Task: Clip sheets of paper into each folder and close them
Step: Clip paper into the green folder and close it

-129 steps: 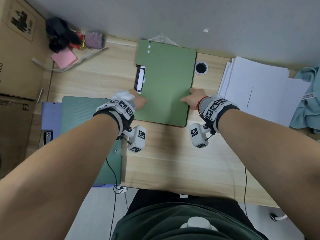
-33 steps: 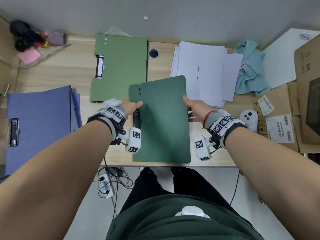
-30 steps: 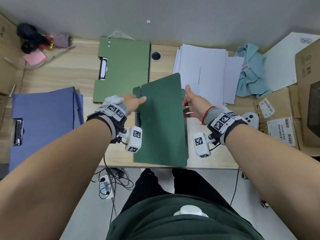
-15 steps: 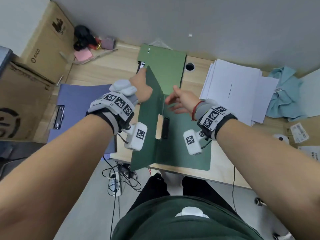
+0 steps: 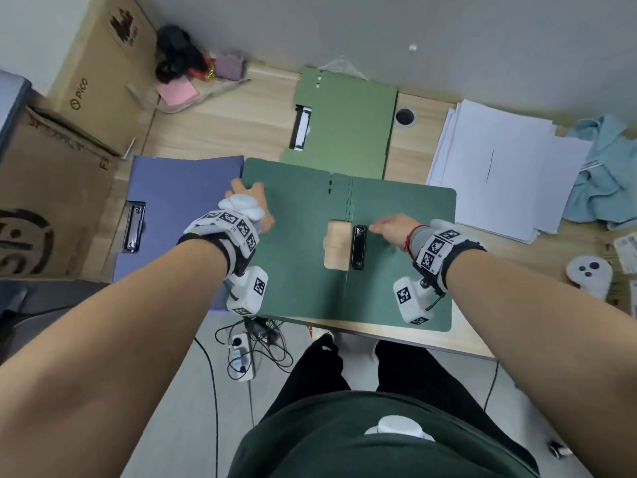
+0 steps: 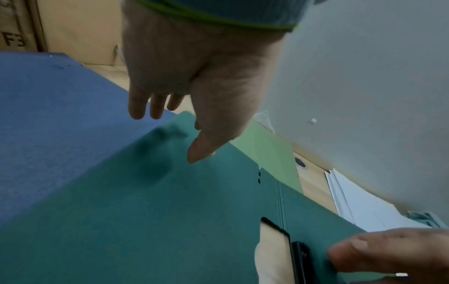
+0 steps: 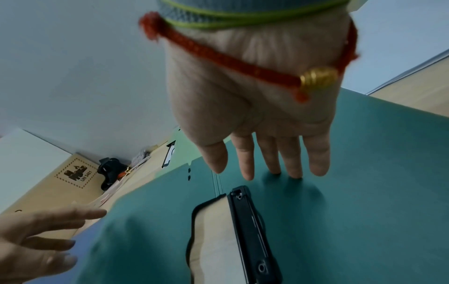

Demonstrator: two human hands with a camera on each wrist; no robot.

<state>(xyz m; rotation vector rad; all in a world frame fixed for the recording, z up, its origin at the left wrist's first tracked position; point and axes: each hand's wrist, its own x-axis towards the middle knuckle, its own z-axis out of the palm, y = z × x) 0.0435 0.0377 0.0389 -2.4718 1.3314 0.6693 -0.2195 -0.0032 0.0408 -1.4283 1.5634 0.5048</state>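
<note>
A dark green folder [image 5: 300, 263] lies spread flat at the desk's near edge, its left cover overlapping a blue folder [image 5: 179, 201]. A black clip [image 5: 358, 247] sits just right of the spine beside a cut-out window. My left hand [image 5: 246, 194] hovers with straight fingers over the left cover's far corner [image 6: 170, 211]. My right hand [image 5: 382, 228] has straight fingers, their tips touching the right half [image 7: 364, 192] just beyond the clip [image 7: 252, 230]. A closed light green folder [image 5: 348, 125] lies at the back. White paper sheets [image 5: 499, 163] are stacked at the right.
Cardboard boxes [image 5: 69, 139] stand at the left. A teal cloth [image 5: 606, 181] and a white controller [image 5: 589, 274] lie at the right. A cable hole [image 5: 405, 116] is beside the light green folder. Pink notes [image 5: 177, 91] and dark clutter fill the back left corner.
The dark green folder was closed a second ago; its cover swung over to the left and now lies flat. My right hand moved from the cover's edge to the inside by the clip.
</note>
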